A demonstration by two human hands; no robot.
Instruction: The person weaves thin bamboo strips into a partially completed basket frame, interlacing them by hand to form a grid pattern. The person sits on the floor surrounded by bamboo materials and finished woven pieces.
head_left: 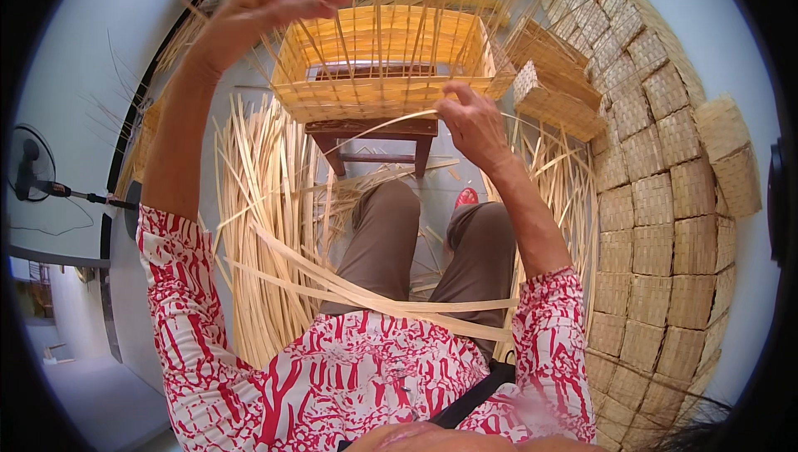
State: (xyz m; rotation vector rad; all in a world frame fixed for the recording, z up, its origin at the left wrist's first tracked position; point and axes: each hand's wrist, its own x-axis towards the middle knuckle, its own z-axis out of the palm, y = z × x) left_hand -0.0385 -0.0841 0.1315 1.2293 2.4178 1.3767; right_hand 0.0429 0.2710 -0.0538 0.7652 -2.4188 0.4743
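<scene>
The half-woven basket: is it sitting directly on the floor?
No, the half-woven basket rests on a small dark wooden stool, which lifts it above the floor.

Pale floor (75,53), daylit. Stacked woven baskets (657,227) line the right side. Standing fan (32,165) at left, loose strips (266,202) heaped on the floor.

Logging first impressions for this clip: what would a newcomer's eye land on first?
A half-woven bamboo basket sits on a wooden stool at centre, uprights sticking up. The left hand is raised above it; the right hand pinches a strip at its rim. Finished baskets are stacked at right.
</scene>
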